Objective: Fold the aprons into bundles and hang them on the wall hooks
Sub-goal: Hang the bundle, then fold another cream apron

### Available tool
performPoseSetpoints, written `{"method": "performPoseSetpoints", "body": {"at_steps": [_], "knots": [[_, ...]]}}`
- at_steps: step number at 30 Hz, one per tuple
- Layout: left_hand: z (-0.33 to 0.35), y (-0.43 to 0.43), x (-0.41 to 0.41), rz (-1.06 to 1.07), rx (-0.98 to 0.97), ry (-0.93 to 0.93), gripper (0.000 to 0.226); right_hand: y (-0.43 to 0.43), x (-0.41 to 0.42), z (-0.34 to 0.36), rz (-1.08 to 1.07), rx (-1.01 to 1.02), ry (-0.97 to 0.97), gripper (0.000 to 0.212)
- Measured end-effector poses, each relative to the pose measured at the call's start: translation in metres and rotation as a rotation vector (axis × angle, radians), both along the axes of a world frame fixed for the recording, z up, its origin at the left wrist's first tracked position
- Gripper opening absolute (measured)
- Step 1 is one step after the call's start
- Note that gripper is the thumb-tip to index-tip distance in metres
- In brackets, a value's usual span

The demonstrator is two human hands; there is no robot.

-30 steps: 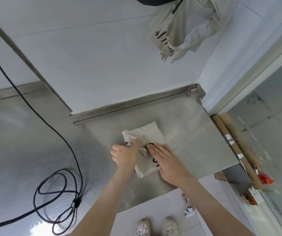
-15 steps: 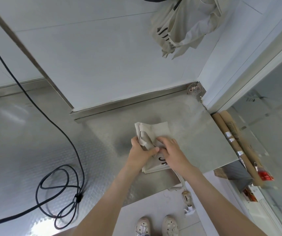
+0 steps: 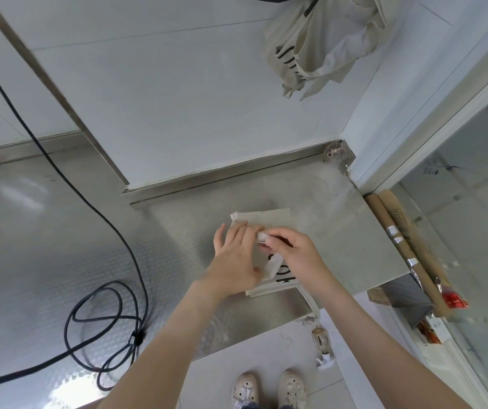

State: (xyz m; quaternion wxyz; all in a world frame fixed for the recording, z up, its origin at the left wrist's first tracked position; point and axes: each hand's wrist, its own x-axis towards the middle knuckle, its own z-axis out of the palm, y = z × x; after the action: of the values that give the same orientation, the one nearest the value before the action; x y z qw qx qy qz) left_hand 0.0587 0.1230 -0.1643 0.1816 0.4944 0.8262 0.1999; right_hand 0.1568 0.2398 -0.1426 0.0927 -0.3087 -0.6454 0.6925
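1. Nearest me, a loose strap (image 3: 309, 301) of the apron dangles off the near edge of the steel counter (image 3: 340, 240), above the person's shoes (image 3: 269, 388). I judge it could drag or snag and pull the folds open when the bundle is lifted.
2. The left hand (image 3: 237, 258) lies flat with its fingers straight, pressing the cloth down. The right hand (image 3: 293, 252) has its fingers curled and pinches a small roll of cloth.
3. The folded apron (image 3: 266, 222) sits under both hands, right of centre on the counter. If the flat hand eases off too soon, the layers may spring apart.
4. Farthest, another apron (image 3: 325, 45) hangs bunched on the wall. A loosely tied bundle hung there could slip down.
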Motion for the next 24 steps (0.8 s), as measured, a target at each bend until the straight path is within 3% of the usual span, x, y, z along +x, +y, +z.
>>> {"method": "performPoseSetpoints", "body": {"at_steps": [2,5,7,8,10,11,12,14,16,18,20,24], "knots": [[-0.003,-0.005,-0.002,0.005,-0.039,-0.032,0.076,-0.001,0.001,0.000,-0.082,-0.083,-0.001,0.018],[0.000,-0.011,0.000,0.007,0.019,-0.241,0.079,0.001,-0.001,-0.001,-0.190,-0.156,-0.007,0.016],[-0.003,-0.013,0.004,0.013,0.055,-0.222,0.083,-0.001,-0.006,0.002,-0.195,-0.198,0.008,0.015],[-0.010,-0.012,0.004,0.029,0.074,-0.152,0.075,-0.002,-0.008,0.006,-0.187,-0.232,0.027,0.014],[-0.019,-0.010,0.001,0.201,0.105,-0.104,0.036,-0.009,-0.011,0.009,-0.107,-0.249,0.060,0.009],[-0.018,-0.009,-0.002,0.355,0.140,-0.209,0.024,-0.009,-0.010,0.009,-0.013,-0.170,0.036,0.019],[-0.013,-0.008,-0.005,0.540,0.211,-0.403,0.019,-0.009,-0.007,0.007,0.142,-0.052,-0.041,0.043],[-0.004,-0.010,-0.012,0.883,0.369,-0.763,0.030,-0.010,0.004,-0.006,0.529,0.291,-0.308,0.094],[-0.003,-0.015,-0.019,1.041,0.405,-0.828,0.042,-0.012,0.015,-0.028,0.817,0.746,-0.475,0.109],[-0.002,-0.017,-0.021,1.066,0.411,-0.826,0.036,-0.013,0.022,-0.046,0.840,0.962,-0.489,0.088],[0.001,-0.017,-0.021,1.062,0.432,-0.833,0.023,-0.010,0.024,-0.051,0.717,0.981,-0.420,0.068],[0.004,-0.014,-0.017,1.057,0.446,-0.871,0.042,-0.008,0.025,-0.046,0.398,0.634,-0.322,0.039]]}}
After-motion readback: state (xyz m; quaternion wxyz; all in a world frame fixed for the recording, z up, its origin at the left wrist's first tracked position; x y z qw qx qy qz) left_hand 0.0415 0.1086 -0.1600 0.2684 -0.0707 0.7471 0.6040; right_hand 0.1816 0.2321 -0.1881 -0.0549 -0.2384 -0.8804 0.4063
